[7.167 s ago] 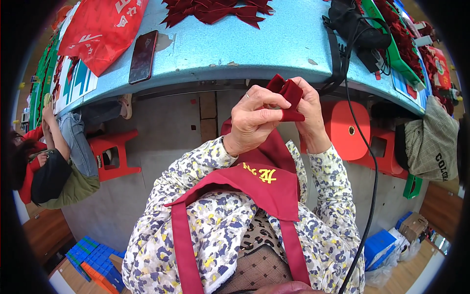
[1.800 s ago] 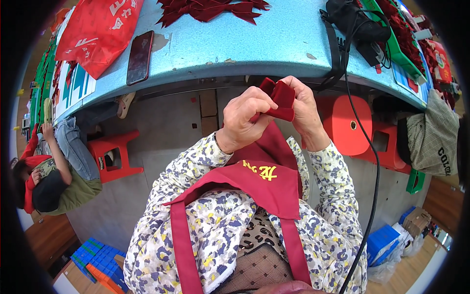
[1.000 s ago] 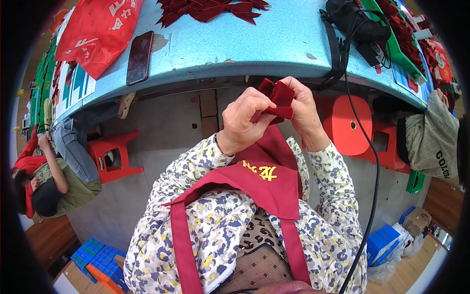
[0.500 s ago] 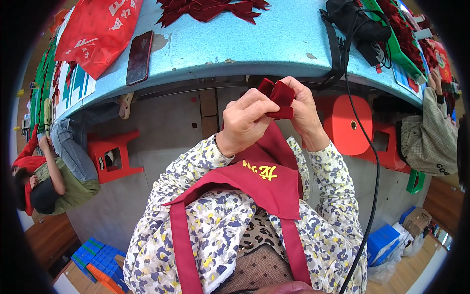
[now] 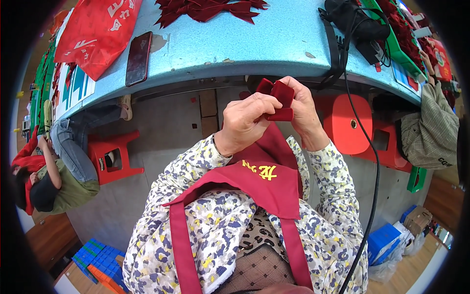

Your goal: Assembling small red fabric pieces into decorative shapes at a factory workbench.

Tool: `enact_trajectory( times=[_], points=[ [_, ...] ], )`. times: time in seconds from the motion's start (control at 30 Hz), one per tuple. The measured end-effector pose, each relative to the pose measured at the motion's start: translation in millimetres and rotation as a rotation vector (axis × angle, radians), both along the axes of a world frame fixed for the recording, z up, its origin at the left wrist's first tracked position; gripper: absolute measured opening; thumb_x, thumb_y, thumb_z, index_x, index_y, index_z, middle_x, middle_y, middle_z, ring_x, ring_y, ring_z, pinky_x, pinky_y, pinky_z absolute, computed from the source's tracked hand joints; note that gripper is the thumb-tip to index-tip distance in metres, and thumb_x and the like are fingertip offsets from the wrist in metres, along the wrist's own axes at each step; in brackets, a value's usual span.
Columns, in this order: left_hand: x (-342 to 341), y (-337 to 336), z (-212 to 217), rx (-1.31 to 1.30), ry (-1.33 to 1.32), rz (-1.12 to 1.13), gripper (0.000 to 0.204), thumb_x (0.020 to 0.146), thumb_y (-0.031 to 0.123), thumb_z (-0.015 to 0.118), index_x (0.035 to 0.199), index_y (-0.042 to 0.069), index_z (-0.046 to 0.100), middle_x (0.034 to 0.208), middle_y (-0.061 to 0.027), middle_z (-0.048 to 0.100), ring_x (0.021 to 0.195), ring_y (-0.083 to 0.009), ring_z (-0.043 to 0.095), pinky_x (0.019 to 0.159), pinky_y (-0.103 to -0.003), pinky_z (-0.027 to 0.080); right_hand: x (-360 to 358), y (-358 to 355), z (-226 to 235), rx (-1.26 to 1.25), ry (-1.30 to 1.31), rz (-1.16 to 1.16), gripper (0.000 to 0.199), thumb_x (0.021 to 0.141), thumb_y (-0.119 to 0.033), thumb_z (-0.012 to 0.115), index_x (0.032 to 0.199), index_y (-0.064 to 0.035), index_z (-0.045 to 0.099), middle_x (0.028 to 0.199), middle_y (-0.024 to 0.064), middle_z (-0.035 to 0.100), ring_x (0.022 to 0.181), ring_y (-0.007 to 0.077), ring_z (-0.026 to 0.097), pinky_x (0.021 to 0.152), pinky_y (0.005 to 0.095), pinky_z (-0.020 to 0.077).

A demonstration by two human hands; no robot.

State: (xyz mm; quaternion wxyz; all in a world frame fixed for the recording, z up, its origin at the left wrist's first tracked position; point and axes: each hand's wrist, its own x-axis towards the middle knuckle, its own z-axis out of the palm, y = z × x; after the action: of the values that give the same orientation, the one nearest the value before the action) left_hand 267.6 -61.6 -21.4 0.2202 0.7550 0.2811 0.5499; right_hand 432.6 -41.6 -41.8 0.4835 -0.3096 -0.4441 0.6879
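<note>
While R hand (image 5: 306,109) grips folded dk-red ribbon (image 5: 283,93), L hand (image 5: 246,120) pinches it too, nr blue table (image 5: 264,46)

The ribbon (image 5: 282,93) looked like velvet cloth, soft with a faint sheen. The apron (image 5: 245,188) was smooth, matt cloth. The counter (image 5: 235,44) had a speckled, lightly shiny surface, chipped rough in patches. The bag (image 5: 98,36) looked like thin, glossy plastic; the phone (image 5: 139,58), smooth and glassy; the nearest stool (image 5: 344,127), smooth plastic.

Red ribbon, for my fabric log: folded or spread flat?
Folded: the red ribbon bends over itself, held between the left hand and right hand.
</note>
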Motion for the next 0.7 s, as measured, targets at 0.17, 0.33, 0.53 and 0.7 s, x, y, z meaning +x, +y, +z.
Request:
enact_trajectory(
  times=[0.17,0.33,0.53,0.7],
  points=[
    [3.5,1.0,-2.1,0.028,-0.011,0.002,0.035,0.056,-0.013,0.067,0.085,0.004,0.056,0.084,-0.0094,0.067,0.073,-0.0220,0.066,0.061,-0.027,0.052,0.3,-0.3,2.0,-0.012,0.004,-0.006,0.011,0.087,-0.007,0.058,0.097,-0.0022,0.056,0.088,0.0007,0.062,0.078,0.0037,0.056,0.068,0.0184,0.0465],
    [2.9,-0.6,-1.5,-0.014,-0.013,-0.035,0.039,0.059,-0.012,0.068,0.093,0.003,0.057,0.089,-0.0107,0.066,0.076,-0.0228,0.066,0.066,-0.029,0.052,3.5,0.5,0.4,-0.010,0.008,-0.004,0.011,0.086,-0.006,0.059,0.096,-0.0023,0.056,0.087,0.0008,0.062,0.077,0.0039,0.056,0.068,0.0186,0.0466],
    [4.2,-4.4,1.6,-0.073,0.007,-0.082,0.040,0.061,-0.011,0.069,0.097,0.002,0.056,0.093,-0.0131,0.066,0.082,-0.0248,0.066,0.074,-0.031,0.053,6.4,-0.3,-0.6,-0.027,0.018,-0.015,0.011,0.084,-0.004,0.059,0.095,-0.0026,0.056,0.087,0.0009,0.062,0.076,0.0040,0.056,0.067,0.0186,0.0465],
    [3.7,-3.9,5.5,-0.077,0.006,-0.127,0.038,0.062,-0.011,0.067,0.096,0.001,0.056,0.094,-0.0139,0.066,0.084,-0.0258,0.066,0.075,-0.032,0.053,8.6,1.1,-0.6,-0.022,0.024,-0.004,0.011,0.084,-0.003,0.059,0.094,-0.0028,0.056,0.086,0.0009,0.062,0.075,0.0038,0.056,0.066,0.0186,0.0465]
  ],
)
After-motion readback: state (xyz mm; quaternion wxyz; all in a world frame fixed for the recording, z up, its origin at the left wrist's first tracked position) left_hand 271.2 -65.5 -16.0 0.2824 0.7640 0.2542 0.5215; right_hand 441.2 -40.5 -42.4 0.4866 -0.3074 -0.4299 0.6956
